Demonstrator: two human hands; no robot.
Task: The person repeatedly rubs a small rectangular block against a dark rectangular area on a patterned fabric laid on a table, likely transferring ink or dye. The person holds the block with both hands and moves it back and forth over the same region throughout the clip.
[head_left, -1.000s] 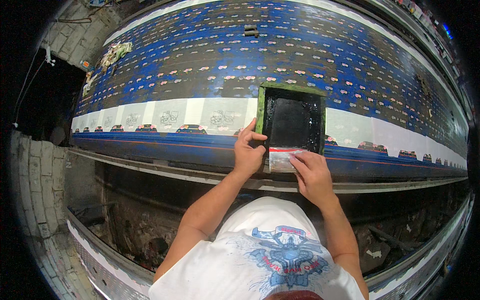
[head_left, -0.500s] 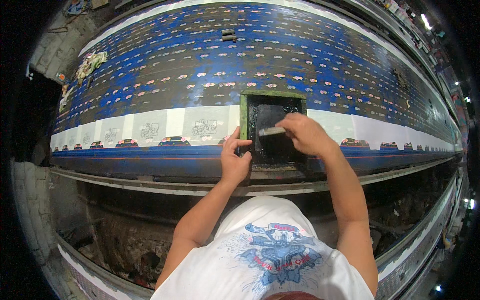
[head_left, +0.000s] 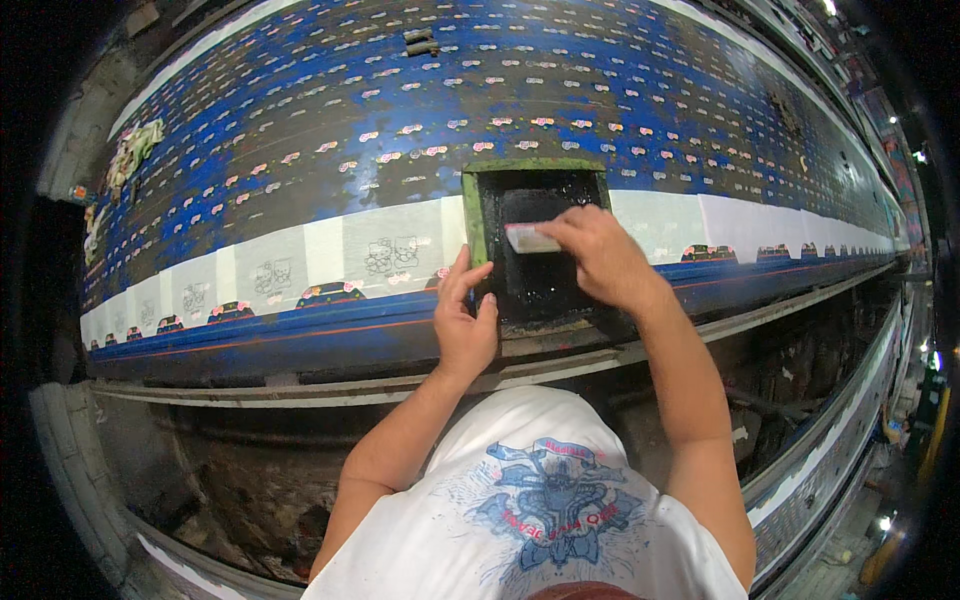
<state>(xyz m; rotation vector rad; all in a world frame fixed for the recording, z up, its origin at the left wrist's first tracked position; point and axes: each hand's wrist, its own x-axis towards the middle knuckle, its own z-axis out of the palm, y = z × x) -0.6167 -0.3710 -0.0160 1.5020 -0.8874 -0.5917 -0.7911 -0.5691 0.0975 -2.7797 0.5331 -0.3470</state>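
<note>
A screen printing frame (head_left: pixel 545 165) with a green-edged border and dark, wet ink inside lies on the near side of the long printing table. My left hand (head_left: pixel 466 325) grips its left edge, fingers resting on the rim and thumb beside it. Inside the frame, a pale squeegee (head_left: pixel 532 239) is pinched in the fingers of my right hand (head_left: pixel 605 255). It sits tilted over the dark mesh, and my fingers hide its right end. Pale fabric pieces (head_left: pixel 390 245) with printed dark shapes and outlined cartoon figures run in a row on both sides of the frame.
The blue-and-black table surface (head_left: pixel 400 110) carries many small printed motifs. Two small dark blocks (head_left: pixel 421 43) lie farther back, and crumpled cloth (head_left: pixel 132 155) sits at the far left. A rail (head_left: pixel 300 392) runs along the table's near edge, before my body.
The view has shifted, so the table and frame appear higher and slightly left. My right hand has turned the squeegee, showing more of its pale face. My left hand stays at the frame's edge.
</note>
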